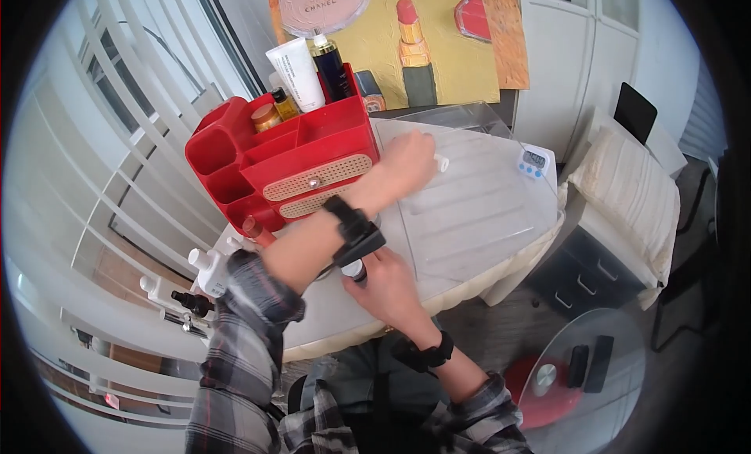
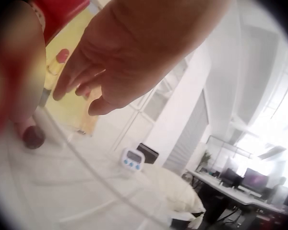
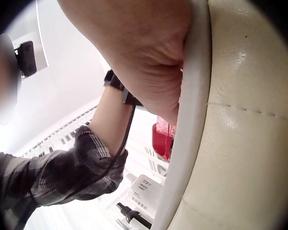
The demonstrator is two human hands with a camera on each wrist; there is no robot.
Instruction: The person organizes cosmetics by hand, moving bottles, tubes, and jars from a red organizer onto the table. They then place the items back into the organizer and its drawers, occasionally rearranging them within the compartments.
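My left hand (image 1: pixel 408 166) reaches across the table, past the front corner of the red cosmetics organizer (image 1: pixel 301 153). A small white piece (image 1: pixel 442 164) shows right at its fingertips in the head view. In the left wrist view the fingers of the left hand (image 2: pixel 127 57) hang loosely bent, with a gap between thumb and fingers. Close to the table's front edge, my right hand (image 1: pixel 387 288) grips a small dark bottle with a white top (image 1: pixel 354 270), mostly hidden by the hand and left wrist. The table edge covers the fingers of the right hand (image 3: pixel 144 52) in the right wrist view.
A clear plastic sheet or tray (image 1: pixel 461 211) lies on the table, with a white timer (image 1: pixel 534 162) at its right. White bottles (image 1: pixel 207 268) stand at the left edge. A makeup painting (image 1: pixel 454 63) leans behind. A cushion (image 1: pixel 630 200) rests on the cabinet at right.
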